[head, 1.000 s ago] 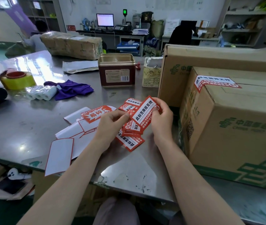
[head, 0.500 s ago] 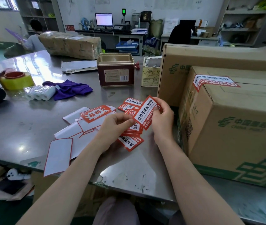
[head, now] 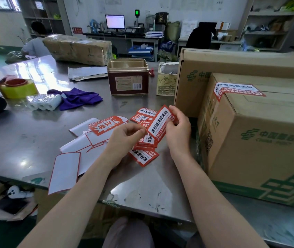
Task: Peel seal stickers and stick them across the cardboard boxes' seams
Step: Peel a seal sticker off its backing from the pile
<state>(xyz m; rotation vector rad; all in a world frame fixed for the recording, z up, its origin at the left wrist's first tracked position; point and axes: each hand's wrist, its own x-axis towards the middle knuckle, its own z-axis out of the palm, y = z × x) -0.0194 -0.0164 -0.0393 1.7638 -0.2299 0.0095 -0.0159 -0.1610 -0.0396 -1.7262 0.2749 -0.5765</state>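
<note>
Far L on metal table (head: 26, 140): tape roll (head: 18, 87), film-wrapped paper rolls (head: 44, 104), purple cloth (head: 79, 98). Not part of the job.

Front L, by table edge: blank white backing sheets (head: 64, 171), red-edged, fanned out w/ no stickers on them. Judged: spent liners, so several seals probably used already. One red "fragile"-type label (head: 106, 126) lies on top of the pile.

Centre: loose heap of seal stickers (head: 143, 155) on table, red/white, unpeeled as far as I can tell. Plenty left.

L hand (head: 124, 138): fingers curled, thumb + forefinger pinching lower end of the held sticker (head: 160, 125). R hand (head: 178, 129): fingertips pinch its upper end. Sticker is up off the table, tilted, between both hands, above the heap. Judged: working a corner free of the liner; can't tell if peel has started.

Behind centre: open tin (head: 128, 76), small carton (head: 166, 79).

R: near cardboard box (head: 260, 136), just beside R hand. One seal (head: 235, 89) already stuck at far-L top corner, folded over the edge onto the side. Top seam runs on toward R; no 2nd seal visible on it. Larger box (head: 232, 63) behind: no seal seen, top mostly hidden.

Progress est.: early-mid. One seal confirmed on, one in hand, more seams + boxes to do.
</note>
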